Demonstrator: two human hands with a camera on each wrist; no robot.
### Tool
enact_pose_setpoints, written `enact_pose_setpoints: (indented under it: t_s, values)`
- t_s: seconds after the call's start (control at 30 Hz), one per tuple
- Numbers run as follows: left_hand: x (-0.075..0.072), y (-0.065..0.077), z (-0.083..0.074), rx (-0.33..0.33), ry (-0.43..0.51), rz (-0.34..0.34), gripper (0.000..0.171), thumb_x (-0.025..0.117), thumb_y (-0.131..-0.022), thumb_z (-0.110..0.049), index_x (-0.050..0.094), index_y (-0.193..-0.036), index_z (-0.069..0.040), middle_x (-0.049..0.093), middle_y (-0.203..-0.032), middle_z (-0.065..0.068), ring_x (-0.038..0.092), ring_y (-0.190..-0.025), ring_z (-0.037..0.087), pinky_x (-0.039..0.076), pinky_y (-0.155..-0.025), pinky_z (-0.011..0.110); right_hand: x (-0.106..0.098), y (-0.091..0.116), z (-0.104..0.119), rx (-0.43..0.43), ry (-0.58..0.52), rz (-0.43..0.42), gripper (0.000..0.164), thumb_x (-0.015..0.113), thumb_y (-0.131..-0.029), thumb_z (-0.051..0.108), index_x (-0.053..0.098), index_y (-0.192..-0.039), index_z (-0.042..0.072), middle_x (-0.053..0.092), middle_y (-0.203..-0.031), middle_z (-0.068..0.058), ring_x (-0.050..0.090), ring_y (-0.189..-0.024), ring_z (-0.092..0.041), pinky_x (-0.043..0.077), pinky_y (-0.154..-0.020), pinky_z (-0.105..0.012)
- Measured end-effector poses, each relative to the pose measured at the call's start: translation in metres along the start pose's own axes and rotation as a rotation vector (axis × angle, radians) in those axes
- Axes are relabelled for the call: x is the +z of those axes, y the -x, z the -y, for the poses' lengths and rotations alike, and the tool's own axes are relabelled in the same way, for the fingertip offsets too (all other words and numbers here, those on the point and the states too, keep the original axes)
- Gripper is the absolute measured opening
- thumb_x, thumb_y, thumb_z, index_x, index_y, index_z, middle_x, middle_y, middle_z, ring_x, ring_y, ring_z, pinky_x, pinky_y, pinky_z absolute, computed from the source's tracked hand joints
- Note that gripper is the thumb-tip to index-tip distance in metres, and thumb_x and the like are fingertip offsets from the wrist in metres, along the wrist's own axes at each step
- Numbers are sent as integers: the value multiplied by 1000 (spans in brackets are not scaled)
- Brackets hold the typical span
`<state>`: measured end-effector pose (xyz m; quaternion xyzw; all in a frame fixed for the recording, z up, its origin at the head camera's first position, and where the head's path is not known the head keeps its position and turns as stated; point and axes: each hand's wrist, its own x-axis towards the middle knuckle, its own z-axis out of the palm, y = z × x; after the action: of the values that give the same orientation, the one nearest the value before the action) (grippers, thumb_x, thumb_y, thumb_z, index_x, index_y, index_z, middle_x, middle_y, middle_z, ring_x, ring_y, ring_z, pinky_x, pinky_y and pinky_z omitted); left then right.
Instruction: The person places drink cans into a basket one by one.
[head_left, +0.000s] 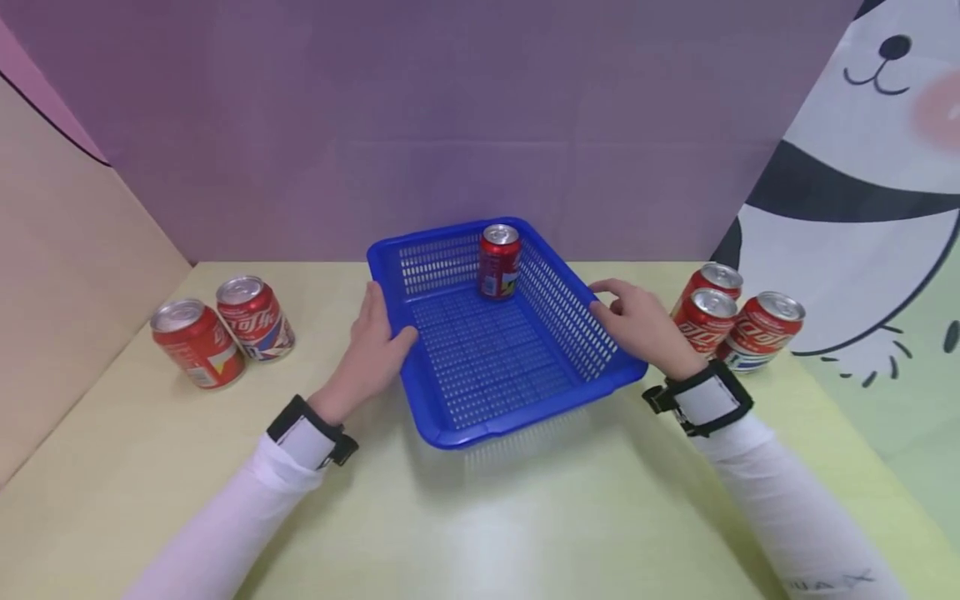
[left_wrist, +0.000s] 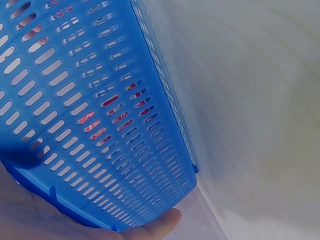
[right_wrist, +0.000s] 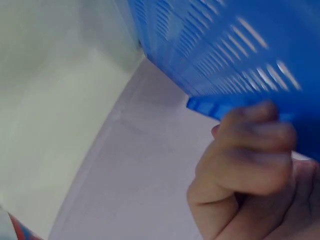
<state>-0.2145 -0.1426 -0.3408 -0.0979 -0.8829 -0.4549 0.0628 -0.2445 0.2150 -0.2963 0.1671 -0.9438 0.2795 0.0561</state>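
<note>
Between my two hands is a blue plastic basket (head_left: 480, 367) with slotted walls, turned slightly askew. One red drink can (head_left: 498, 267) stands upright inside it, near the far wall. My left hand (head_left: 367, 358) holds the left rim, thumb over the top and fingers along the outside. At the right rim, my right hand (head_left: 641, 325) grips the edge with bent fingers. The right wrist view shows these curled fingers (right_wrist: 250, 150) against the basket's rim. Through the slots in the left wrist view, red bits of the can (left_wrist: 117, 117) show.
Two red cans, one at the far left (head_left: 198, 346) and one beside it (head_left: 255, 321), stand on the pale table (head_left: 480, 533). Three more cans (head_left: 765, 329) cluster behind my right wrist. A purple wall (head_left: 450, 125) rises directly behind the basket; a panda picture (head_left: 847, 250) is at right.
</note>
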Motion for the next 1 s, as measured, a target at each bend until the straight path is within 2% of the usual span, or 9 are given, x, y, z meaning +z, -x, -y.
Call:
enact_pose_setpoints:
  t_s: [0.17, 0.27, 0.33, 0.43, 0.53, 0.63, 0.73, 0.87, 1.0]
  values:
    - [-7, 5, -4, -3, -45, 16, 84, 46, -98, -26, -11, -151, 7, -14, -158, 23, -9, -145, 36, 0, -117, 51, 7, -1, 3, -17, 0, -15, 41, 46, -101, 20, 52, -136, 0, 41, -59, -2, 44, -52, -20, 34, -48, -33]
    - [-14, 6, -6, 2, -119, 42, 81, 42, -102, -34, -4, -152, 9, -8, -158, 27, -6, -145, 41, 2, -116, 55, 8, 0, 2, -7, 11, -9, 42, 45, -101, 19, 51, -138, -1, 54, -68, -5, 52, -59, -21, 41, -56, -35]
    - [-25, 7, -8, 4, -176, 57, 79, 38, -103, -41, 3, -152, 10, -1, -158, 30, -1, -145, 43, 5, -116, 57, 8, 1, 2, 4, 14, 1, 43, 44, -102, 19, 50, -139, -2, 58, -74, -8, 55, -62, -21, 43, -59, -36]
    - [-51, 5, -11, 43, -282, 60, 78, 35, -103, -49, 22, -150, 11, 13, -156, 32, 10, -144, 45, 12, -114, 59, 8, 1, 2, 18, 9, 16, 44, 43, -102, 20, 49, -140, -3, 58, -75, -9, 54, -61, -22, 42, -59, -36]
    - [-89, -3, -17, 112, -415, 72, 69, 42, -102, -46, 41, -143, 10, 25, -152, 31, 19, -142, 44, 18, -113, 59, 6, 0, 3, 19, 6, 29, 45, 43, -103, 20, 48, -140, -4, 57, -76, -11, 53, -61, -22, 41, -59, -37]
    - [-129, -17, -21, 146, -555, 136, 61, 51, -100, -42, 52, -136, 7, 32, -149, 31, 22, -139, 46, 20, -111, 61, 3, 0, 3, 27, 14, 34, 45, 42, -103, 21, 47, -140, -5, 57, -81, -12, 53, -63, -23, 42, -63, -37]
    - [-163, -33, -20, 95, -665, 250, 62, 59, -96, -42, 52, -135, 5, 34, -146, 34, 24, -135, 52, 24, -106, 68, 2, 1, 3, 37, 18, 38, 45, 41, -104, 21, 47, -140, -4, 56, -81, -12, 51, -62, -23, 42, -63, -37]
    - [-190, -45, -3, 30, -742, 388, 70, 73, -87, -40, 51, -137, 4, 43, -138, 33, 39, -124, 51, 40, -92, 69, 3, 1, 4, 33, 12, 44, 45, 42, -104, 20, 47, -140, -5, 55, -81, -11, 50, -60, -22, 41, -61, -37]
    - [-198, -50, 18, 24, -732, 459, 79, 84, -77, -35, 50, -138, 3, 52, -133, 28, 52, -114, 44, 51, -84, 60, 6, 1, 5, 32, -6, 57, 45, 41, -103, 19, 46, -141, -5, 51, -75, -9, 46, -55, -20, 38, -55, -35]
